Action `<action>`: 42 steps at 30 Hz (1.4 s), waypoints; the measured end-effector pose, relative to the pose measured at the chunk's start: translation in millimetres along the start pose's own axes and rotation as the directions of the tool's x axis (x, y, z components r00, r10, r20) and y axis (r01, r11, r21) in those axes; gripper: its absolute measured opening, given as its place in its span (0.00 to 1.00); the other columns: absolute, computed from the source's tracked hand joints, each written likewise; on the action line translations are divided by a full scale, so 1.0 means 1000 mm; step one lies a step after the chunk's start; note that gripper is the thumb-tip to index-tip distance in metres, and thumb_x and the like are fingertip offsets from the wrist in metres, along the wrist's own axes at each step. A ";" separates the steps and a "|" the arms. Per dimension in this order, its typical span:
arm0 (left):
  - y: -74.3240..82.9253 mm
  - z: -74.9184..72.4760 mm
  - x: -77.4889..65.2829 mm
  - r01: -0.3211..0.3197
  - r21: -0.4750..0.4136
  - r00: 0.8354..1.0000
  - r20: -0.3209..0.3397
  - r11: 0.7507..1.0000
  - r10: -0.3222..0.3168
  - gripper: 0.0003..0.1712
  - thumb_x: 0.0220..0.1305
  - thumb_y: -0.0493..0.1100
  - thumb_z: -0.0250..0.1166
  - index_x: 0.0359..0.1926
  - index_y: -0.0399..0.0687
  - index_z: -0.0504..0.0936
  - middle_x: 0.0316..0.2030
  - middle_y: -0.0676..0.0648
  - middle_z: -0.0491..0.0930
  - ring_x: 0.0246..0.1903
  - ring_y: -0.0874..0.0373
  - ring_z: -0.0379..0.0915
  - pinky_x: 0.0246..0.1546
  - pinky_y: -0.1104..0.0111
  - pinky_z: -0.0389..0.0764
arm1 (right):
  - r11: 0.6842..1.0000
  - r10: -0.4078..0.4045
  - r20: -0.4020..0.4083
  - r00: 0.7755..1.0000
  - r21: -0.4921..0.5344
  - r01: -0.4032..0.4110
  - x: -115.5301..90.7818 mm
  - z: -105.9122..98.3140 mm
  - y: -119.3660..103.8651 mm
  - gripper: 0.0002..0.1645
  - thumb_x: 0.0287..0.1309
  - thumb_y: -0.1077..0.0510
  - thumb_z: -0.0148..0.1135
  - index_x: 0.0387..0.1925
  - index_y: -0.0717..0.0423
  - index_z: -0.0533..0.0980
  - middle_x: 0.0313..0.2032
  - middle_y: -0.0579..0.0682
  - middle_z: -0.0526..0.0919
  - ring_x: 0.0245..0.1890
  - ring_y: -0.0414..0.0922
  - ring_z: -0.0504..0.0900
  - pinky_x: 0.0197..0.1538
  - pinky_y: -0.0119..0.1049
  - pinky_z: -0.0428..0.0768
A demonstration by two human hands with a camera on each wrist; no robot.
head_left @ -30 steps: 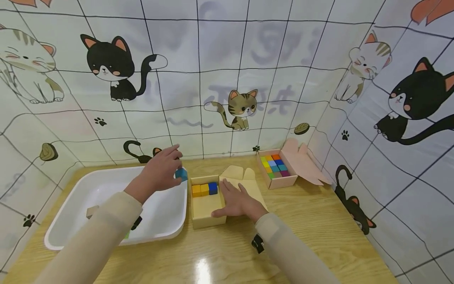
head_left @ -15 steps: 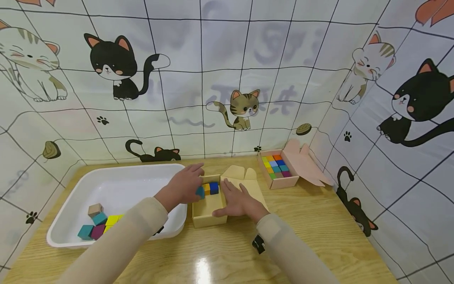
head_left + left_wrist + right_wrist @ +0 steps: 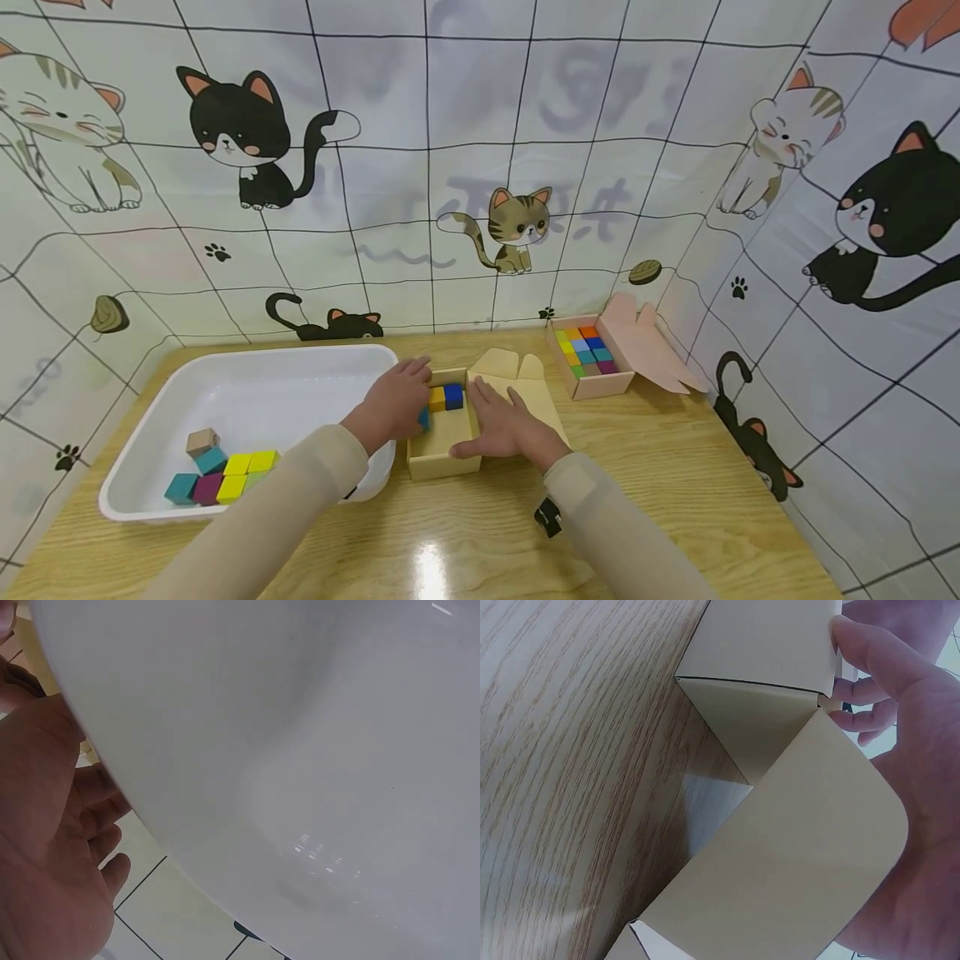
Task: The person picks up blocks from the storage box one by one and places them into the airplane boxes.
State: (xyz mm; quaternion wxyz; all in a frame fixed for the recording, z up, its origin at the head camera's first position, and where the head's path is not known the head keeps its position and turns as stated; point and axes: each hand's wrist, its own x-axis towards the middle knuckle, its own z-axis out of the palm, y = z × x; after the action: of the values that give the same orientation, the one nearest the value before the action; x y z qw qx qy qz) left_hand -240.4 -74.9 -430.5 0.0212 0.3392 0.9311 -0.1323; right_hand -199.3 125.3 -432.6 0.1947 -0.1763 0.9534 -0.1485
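My left hand [image 3: 393,402] reaches over the tray's right rim into the left side of a pale yellow cardboard box [image 3: 444,467]. Its fingers pinch a teal-blue cube [image 3: 425,419], mostly hidden by the hand. An orange cube [image 3: 437,399] and a dark blue cube [image 3: 453,397] sit side by side along the box's back wall. My right hand [image 3: 506,423] rests on the box's right edge and open lid, fingers spread. In the right wrist view, the thumb of this hand [image 3: 930,750] touches the box near a corner. The left wrist view shows mostly the tray's white wall.
A white tray [image 3: 247,354] on the left holds several loose cubes, among them a yellow cube [image 3: 263,461] and a wooden cube [image 3: 201,442]. At the back right stands an open pink box [image 3: 598,385] filled with coloured cubes. A cat-printed sheet surrounds the table [image 3: 637,483].
My left hand has carried the teal-blue cube rightward from above the tray into the yellow box, then slightly nearer to me. The right hand has stayed in place.
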 end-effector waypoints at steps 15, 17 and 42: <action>0.007 0.005 0.006 -0.003 0.247 1.000 0.003 0.969 0.003 0.21 0.55 0.57 0.70 0.45 0.51 0.85 0.58 0.48 0.74 0.70 0.51 0.56 0.74 0.60 0.56 | 1.000 0.013 0.000 1.000 -0.017 -0.013 0.001 0.000 -0.001 0.65 0.54 0.28 0.60 0.77 0.56 0.40 0.78 0.54 0.39 0.78 0.50 0.45 0.78 0.58 0.39; 0.008 0.004 0.007 -0.002 0.253 1.000 0.012 0.967 -0.001 0.20 0.56 0.56 0.69 0.46 0.52 0.85 0.58 0.48 0.73 0.70 0.51 0.55 0.74 0.60 0.56 | 1.000 0.012 -0.002 1.000 -0.018 -0.012 0.001 0.000 0.000 0.65 0.54 0.28 0.60 0.77 0.57 0.40 0.78 0.55 0.39 0.78 0.50 0.45 0.78 0.58 0.39; -0.123 -0.031 -0.093 0.196 -0.123 0.970 -0.118 0.973 -0.210 0.10 0.52 0.44 0.75 0.31 0.45 0.84 0.48 0.40 0.77 0.69 0.34 0.57 0.69 0.44 0.63 | 1.000 -0.002 -0.004 1.000 0.001 0.002 -0.001 0.001 -0.001 0.65 0.54 0.28 0.60 0.77 0.57 0.40 0.78 0.55 0.39 0.79 0.49 0.43 0.78 0.56 0.38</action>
State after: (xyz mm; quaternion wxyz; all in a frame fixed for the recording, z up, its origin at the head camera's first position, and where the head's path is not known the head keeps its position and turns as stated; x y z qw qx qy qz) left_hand -245.7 -215.5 -360.2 -0.0348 0.2484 0.9662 -0.0599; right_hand -197.5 124.7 -432.8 0.1928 -0.1767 0.9535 -0.1494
